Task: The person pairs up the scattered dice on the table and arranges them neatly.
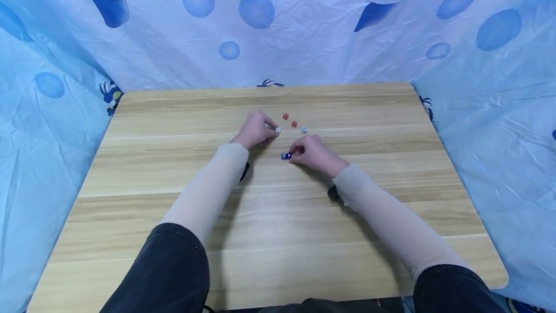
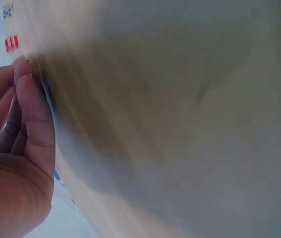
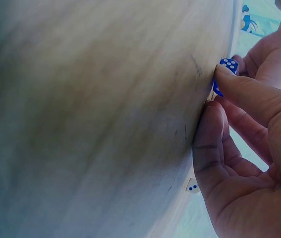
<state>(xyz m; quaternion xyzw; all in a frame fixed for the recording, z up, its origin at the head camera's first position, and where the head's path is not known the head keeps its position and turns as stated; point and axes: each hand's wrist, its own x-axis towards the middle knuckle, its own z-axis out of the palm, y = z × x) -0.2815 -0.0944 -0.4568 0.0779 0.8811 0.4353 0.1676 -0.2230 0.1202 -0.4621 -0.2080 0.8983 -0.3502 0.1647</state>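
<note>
At the fingertips of my left hand (image 1: 256, 130), a small white die (image 1: 278, 130) is pinched just above or on the table; I cannot tell which. Lower and to the right, my right hand (image 1: 316, 152) pinches a blue die (image 1: 289, 155) between thumb and fingers. A second blue die (image 1: 284, 156) sits against it on the left. Blue faces with white dots (image 3: 228, 64) show past the thumb in the right wrist view. In the left wrist view the fingers (image 2: 33, 104) hide the white die they hold.
Two red dice (image 1: 285, 116) (image 1: 294, 124) lie beyond the hands, with another white die (image 1: 304, 130) to their right. All are on a wood-grain table (image 1: 173, 168). Blue patterned sheets (image 1: 304, 52) hang behind and at both sides.
</note>
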